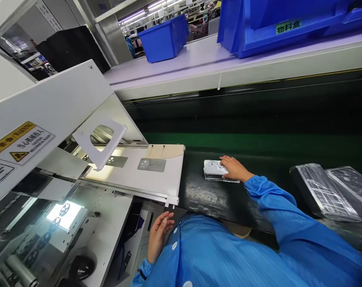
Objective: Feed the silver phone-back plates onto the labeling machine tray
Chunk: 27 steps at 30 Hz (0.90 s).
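Right of centre, the plate stack (214,168) looks to be getting handled, right hand (236,170) over its end, grip unclear, left hand (159,232) empty, loosely curled, lower centre; any lift calls for level edges.

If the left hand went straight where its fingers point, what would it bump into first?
Probably the near corner of the white conveyor, though how high the left hand sits is unclear.

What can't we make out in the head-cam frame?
In the head view:
Stack: right end covered by right hand; layers too thin to count.
Labelled blue bin: top cut off by upper edge.
Rightmost wrapped pack: cut off by right edge.
Background items: too small to identify.
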Each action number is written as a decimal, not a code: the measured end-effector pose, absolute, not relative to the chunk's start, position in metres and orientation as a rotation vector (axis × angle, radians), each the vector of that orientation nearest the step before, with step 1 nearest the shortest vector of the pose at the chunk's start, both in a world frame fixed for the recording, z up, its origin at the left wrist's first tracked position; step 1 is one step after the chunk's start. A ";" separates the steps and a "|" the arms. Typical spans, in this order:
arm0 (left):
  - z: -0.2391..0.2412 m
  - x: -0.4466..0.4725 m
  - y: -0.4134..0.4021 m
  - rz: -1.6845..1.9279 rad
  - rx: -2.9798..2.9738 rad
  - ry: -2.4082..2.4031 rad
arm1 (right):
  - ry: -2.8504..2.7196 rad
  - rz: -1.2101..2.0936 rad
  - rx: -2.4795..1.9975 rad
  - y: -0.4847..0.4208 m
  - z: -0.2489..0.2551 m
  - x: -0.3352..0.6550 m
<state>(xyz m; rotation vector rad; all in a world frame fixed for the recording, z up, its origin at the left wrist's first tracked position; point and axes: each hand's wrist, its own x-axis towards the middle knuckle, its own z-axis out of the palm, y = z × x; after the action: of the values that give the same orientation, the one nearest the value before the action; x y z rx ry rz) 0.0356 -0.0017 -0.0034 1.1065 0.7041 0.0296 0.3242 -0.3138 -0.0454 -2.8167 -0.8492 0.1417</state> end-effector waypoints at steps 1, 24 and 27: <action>-0.003 0.036 -0.001 0.036 1.104 0.709 | -0.878 0.174 -2.813 -0.310 -0.044 0.327; -0.018 0.035 -0.005 0.100 1.179 0.588 | -0.918 0.196 -2.668 -0.301 0.004 0.323; -0.008 0.040 -0.013 0.103 1.161 0.437 | -1.069 0.208 -2.510 -0.270 0.030 0.298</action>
<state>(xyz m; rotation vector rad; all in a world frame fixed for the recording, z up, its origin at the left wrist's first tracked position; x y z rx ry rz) 0.0402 -0.0134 -0.0081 1.1613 0.4374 0.1026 0.2979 -0.2698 0.0305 -2.5105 -1.0686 0.2078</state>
